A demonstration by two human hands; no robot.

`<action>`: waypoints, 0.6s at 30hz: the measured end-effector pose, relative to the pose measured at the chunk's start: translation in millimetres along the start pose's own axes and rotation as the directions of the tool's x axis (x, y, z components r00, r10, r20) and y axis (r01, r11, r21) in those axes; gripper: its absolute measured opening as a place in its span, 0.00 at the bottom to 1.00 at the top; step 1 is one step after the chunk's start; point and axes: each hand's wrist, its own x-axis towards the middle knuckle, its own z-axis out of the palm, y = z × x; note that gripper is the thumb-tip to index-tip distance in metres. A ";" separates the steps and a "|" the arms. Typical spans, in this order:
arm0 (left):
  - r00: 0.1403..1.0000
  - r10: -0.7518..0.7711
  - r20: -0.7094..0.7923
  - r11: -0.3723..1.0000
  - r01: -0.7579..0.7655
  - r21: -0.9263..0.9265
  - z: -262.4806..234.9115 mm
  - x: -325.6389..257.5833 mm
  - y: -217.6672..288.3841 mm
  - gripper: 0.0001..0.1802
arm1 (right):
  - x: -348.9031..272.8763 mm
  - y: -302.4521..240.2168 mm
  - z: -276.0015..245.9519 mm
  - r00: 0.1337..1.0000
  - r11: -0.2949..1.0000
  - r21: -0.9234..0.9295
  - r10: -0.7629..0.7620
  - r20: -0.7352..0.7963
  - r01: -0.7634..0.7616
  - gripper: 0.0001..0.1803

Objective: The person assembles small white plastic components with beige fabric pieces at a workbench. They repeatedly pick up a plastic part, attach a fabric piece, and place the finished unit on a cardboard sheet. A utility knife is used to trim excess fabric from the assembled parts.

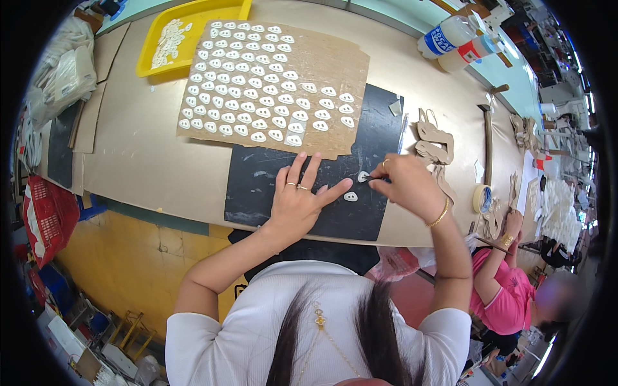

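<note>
My left hand (299, 196) lies on a black mat (257, 186) with its fingers spread, holding nothing. Its middle fingers reach toward the lower edge of a brown cardboard sheet (335, 61). On that sheet sit rows of small white rounded pieces with two dark holes each. My right hand (409, 183) is pinched at the mat's right side, its fingertips at one small white two-holed piece (363, 176). A thin dark thing shows by those fingertips; what it is I cannot make out. Just below, between my hands, lies another white piece (351, 197).
A yellow tray (149, 55) with loose white pieces stands at the back left. To the right are brown cut-out shapes (434, 141), a hammer (487, 145), a tape roll (481, 199) and bottles (447, 36). A co-worker in pink (502, 293) works at the far right.
</note>
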 end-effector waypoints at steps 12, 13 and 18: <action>0.941 -0.293 -0.168 0.905 0.217 -0.365 -5.6 19.0 -9.9 0.33 | -7.1 -35.7 61.4 0.920 0.978 0.049 0.207 -0.332 -0.202 0.09; 0.968 -0.193 -0.157 0.960 0.154 -0.235 -8.5 16.8 -7.5 0.32 | -7.5 -35.3 62.7 0.917 0.981 0.044 0.191 -0.349 -0.187 0.09; 0.998 0.063 0.021 0.987 -0.059 -0.152 -3.5 12.0 9.7 0.29 | -7.6 -38.8 62.2 0.920 0.982 0.008 0.179 -0.348 -0.188 0.08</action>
